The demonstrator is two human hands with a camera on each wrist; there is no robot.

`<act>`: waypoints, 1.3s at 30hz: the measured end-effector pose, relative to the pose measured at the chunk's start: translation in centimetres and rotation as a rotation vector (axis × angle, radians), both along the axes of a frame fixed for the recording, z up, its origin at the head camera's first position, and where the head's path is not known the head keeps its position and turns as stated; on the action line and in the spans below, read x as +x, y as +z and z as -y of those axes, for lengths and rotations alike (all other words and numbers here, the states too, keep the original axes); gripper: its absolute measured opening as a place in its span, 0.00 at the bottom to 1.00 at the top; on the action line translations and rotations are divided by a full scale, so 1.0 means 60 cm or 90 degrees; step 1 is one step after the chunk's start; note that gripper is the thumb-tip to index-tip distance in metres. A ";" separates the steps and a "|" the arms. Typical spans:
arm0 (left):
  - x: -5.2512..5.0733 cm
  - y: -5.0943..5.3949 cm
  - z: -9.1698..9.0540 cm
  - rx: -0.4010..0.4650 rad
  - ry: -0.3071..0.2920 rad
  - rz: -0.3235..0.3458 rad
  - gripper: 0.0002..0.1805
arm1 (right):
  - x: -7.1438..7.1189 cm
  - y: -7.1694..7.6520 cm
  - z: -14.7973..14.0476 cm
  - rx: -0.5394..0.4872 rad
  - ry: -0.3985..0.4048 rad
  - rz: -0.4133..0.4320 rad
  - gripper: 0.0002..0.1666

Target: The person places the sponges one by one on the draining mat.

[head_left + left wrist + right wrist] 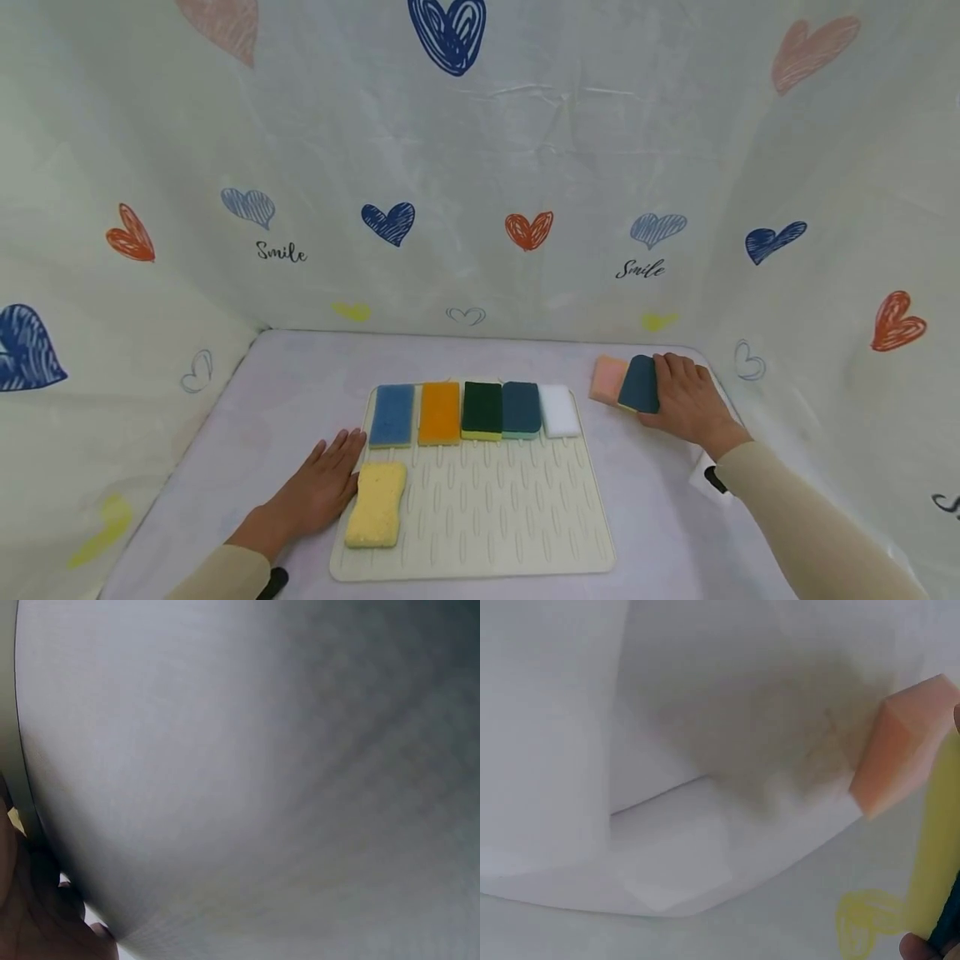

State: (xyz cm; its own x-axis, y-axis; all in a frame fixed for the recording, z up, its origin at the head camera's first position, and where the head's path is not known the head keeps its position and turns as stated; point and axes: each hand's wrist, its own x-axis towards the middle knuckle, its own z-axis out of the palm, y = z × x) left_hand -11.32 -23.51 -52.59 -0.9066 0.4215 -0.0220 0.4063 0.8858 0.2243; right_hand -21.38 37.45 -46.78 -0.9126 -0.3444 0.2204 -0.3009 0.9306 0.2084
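My right hand grips a sponge with a dark blue scouring side at the table's back right. In the right wrist view the same sponge shows its yellow side, with fingertips at its edges. A pink sponge lies just left of it, partly overlapped in the head view. My left hand rests with fingers extended on the left edge of a cream ridged mat, beside a yellow wavy-sided sponge. Only part of the left hand appears in the left wrist view.
Along the mat's back edge stand, left to right, a blue sponge, an orange sponge, a dark green sponge, a dark blue sponge and a white sponge. A heart-printed curtain encloses the table's back and sides.
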 end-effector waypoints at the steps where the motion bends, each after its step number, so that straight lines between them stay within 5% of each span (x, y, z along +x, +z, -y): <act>1: 0.000 0.000 0.000 -0.001 0.000 0.000 0.34 | 0.001 0.002 0.008 0.003 0.006 -0.003 0.66; 22: -0.002 -0.004 0.003 0.014 0.003 0.012 0.34 | 0.031 0.006 0.185 -0.007 0.134 -0.061 0.71; 31: -0.003 -0.009 0.005 0.010 0.000 0.007 0.34 | 0.051 -0.003 0.259 0.006 0.203 -0.123 0.66; 39: -0.003 -0.006 0.005 0.009 -0.003 0.006 0.34 | 0.071 -0.011 0.315 -0.011 0.230 -0.098 0.66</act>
